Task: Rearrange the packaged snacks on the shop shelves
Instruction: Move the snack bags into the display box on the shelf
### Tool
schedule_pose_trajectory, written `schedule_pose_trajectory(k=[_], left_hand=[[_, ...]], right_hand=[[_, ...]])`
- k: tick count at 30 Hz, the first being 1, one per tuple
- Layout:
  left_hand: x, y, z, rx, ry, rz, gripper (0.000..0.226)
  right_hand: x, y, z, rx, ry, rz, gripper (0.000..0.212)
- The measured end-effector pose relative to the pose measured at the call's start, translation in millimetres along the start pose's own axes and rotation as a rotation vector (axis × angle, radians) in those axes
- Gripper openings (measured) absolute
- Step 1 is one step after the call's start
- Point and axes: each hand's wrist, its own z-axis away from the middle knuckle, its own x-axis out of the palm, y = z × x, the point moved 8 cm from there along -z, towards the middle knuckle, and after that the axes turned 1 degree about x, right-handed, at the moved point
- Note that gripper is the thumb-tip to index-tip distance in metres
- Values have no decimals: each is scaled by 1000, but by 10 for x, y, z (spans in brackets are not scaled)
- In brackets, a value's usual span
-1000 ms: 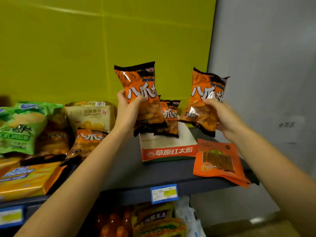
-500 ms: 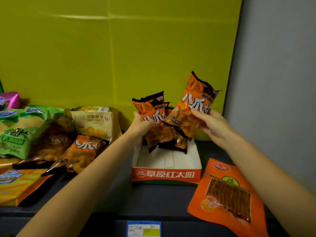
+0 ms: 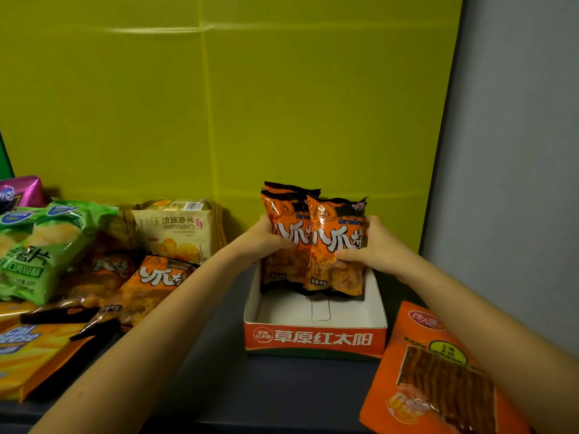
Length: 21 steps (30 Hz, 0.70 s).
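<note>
While left hand [image 3: 266, 236] and right hand [image 3: 376, 245] grasp upright orange-black foil snack bags [image 3: 313, 245] between them, open white-orange cardboard box [image 3: 315, 338] sits below.

The upright snack bags [image 3: 336, 245] were orange with black bands top and bottom and fat white lettering. The box [image 3: 313, 338] was white inside, with an orange-red front and white characters. The back panel [image 3: 219, 104] was yellow-green and the shelf [image 3: 250, 386] dark grey. There was also a green chip bag [image 3: 40, 245], a cream croissant pack [image 3: 175, 230], a shiny purple wrapper [image 3: 22, 191] and an orange pouch [image 3: 438, 371].
</note>
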Motion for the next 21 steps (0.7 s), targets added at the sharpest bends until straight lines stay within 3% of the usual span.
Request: schedule_pose_trajectory(k=[2,5,8,14,21], left_hand=[[-43,41,24,64,65,-67,52],[-178,41,29,113,216,-142,66],[-240,-24,22,77,239,-154,74],[-191,-58,38,90,202,-226,61],[-331,-31,51,76,341,-752,66]], right_hand=[[10,-27,-11,5,35,64,84],[24,-73,-8,-19,121,169,97],[28,-87,8,-52,163,209,103],[84,-23,-7,-22,149,338,83],[10,-79,57,10,144,470,86]])
